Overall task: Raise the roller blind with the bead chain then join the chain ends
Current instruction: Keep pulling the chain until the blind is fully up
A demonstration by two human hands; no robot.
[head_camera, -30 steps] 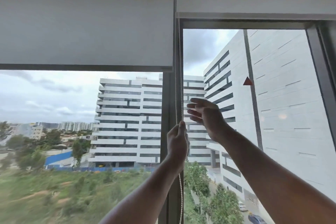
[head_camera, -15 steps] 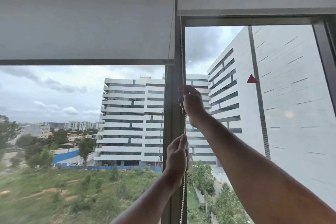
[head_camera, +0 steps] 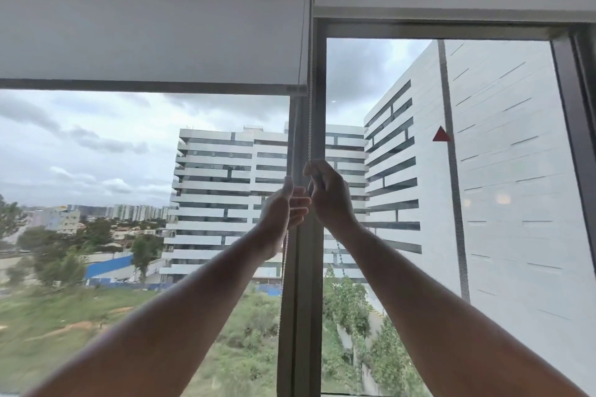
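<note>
While my right hand is clamped on the chain and my left hand pinches the other strand just beside it, I'd pull straight down, hand over hand; the blind hangs above both grips.

Left hand higher on the bead chain (now beside the right hand)

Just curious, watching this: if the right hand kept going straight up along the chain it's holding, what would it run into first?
Probably nothing for a while: above the right hand only the bead chain runs up the window frame. The blind's bottom bar lies just left, depth unclear.
</note>
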